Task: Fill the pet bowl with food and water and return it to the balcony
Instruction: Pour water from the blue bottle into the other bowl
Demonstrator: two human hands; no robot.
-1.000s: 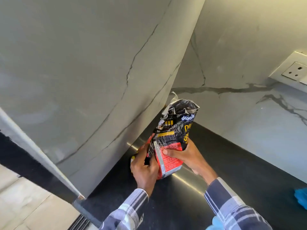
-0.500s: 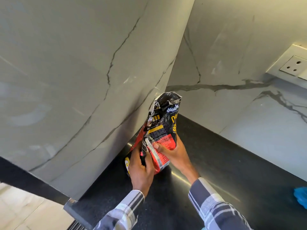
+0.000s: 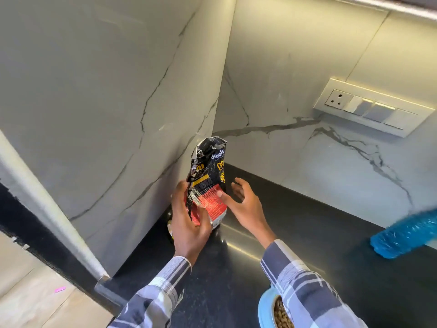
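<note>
A crumpled black, red and yellow pet food bag (image 3: 209, 176) stands upright in the far corner of the black counter (image 3: 307, 221). My left hand (image 3: 186, 228) wraps its lower left side, fingers behind and thumb in front. To the bag's right, my right hand (image 3: 246, 207) has its fingers spread, with only the thumb tip near the bag. A light blue pet bowl (image 3: 264, 306) with brown kibble (image 3: 281, 316) inside sits at the bottom edge, partly hidden by my right sleeve.
A blue plastic bottle (image 3: 406, 235) lies at the right edge of the counter. Marble walls close the corner on the left (image 3: 106, 114) and behind. A socket and switch panel (image 3: 371, 107) is on the back wall. Tiled floor (image 3: 28, 292) shows at lower left.
My right hand has let go of the bag and opened. The bag now stands straighter in the corner. The view has pulled back, bringing the bowl and the bottle into sight.
</note>
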